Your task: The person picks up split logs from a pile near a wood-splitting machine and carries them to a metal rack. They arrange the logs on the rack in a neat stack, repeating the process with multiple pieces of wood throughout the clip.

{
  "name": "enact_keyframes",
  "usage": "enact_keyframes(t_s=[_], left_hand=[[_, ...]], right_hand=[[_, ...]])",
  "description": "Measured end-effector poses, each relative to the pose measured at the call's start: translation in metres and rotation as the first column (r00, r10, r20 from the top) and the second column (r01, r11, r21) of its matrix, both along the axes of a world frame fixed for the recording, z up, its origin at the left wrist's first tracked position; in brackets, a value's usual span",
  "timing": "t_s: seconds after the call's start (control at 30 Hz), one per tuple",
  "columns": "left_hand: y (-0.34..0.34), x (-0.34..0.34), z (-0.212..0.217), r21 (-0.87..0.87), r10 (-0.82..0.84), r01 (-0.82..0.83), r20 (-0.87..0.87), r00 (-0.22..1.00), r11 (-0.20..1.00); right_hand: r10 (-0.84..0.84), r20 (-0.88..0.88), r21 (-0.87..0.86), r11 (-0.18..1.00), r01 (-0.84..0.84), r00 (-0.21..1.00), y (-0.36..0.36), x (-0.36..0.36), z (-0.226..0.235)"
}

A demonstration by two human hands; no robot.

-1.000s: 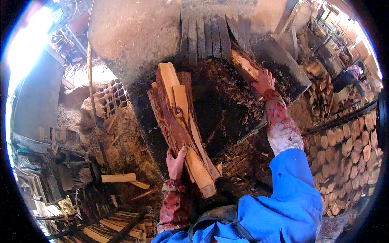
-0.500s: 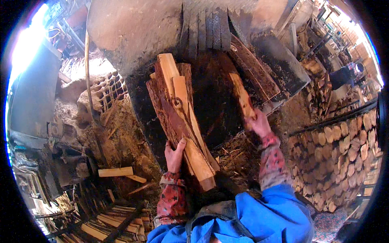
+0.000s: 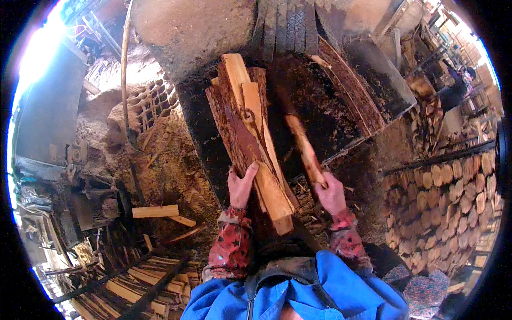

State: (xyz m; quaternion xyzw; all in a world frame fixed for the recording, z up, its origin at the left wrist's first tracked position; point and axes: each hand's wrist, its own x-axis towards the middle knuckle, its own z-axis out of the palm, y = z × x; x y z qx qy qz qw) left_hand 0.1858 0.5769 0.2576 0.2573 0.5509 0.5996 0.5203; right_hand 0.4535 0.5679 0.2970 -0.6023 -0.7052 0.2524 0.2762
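My left hand [image 3: 241, 184] presses against the left side of a bundle of split wood slabs [image 3: 250, 133], bark-sided and pale, which rests against my front and points away from me. My right hand [image 3: 330, 193] grips the near end of a single narrow piece of split wood [image 3: 302, 145], held just right of the bundle. Both pieces hang over a dark metal bin [image 3: 368, 69] strewn with bark and sawdust. Both forearms wear red patterned sleeves under a blue jacket.
Stacked round logs [image 3: 437, 208] form a wall on the right. A perforated clay brick [image 3: 154, 101] and a thin pole [image 3: 126, 64] stand at the left. Loose wood offcuts [image 3: 156, 211] and a pile of split boards [image 3: 144, 282] lie lower left. A large concrete mass [image 3: 192, 26] rises behind the bin.
My right hand has pulled back from the far right side of the bin toward my body, bringing one narrow piece of wood next to the bundle. The left hand stays on the bundle.
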Motion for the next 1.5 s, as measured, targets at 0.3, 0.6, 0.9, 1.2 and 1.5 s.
enact_keyframes(t_s=[0.3,0.6,0.9,1.2,1.5], left_hand=[[-0.002,0.002,0.0,0.004,0.011,-0.011,0.01,1.0,1.0],[0.002,0.002,-0.005,-0.06,0.027,-0.028,-0.008,1.0,0.998],[0.0,0.006,0.011,-0.035,0.054,-0.056,-0.066,0.996,0.998],[-0.001,0.004,0.005,-0.026,0.034,-0.036,-0.08,0.996,0.999],[-0.001,0.003,0.017,-0.118,0.021,-0.043,-0.185,0.983,0.992]], right_hand=[[0.206,0.156,0.033,0.976,-0.213,0.966,-0.005,-0.044,-0.02],[0.438,0.288,-0.078,0.897,-0.434,0.852,0.004,-0.034,0.004],[0.449,0.116,-0.117,0.892,-0.437,0.886,0.001,-0.031,-0.009],[0.372,0.008,-0.145,0.919,-0.367,0.928,0.0,-0.03,0.021],[-0.095,0.324,0.197,0.98,0.031,0.941,0.07,0.013,-0.022]])
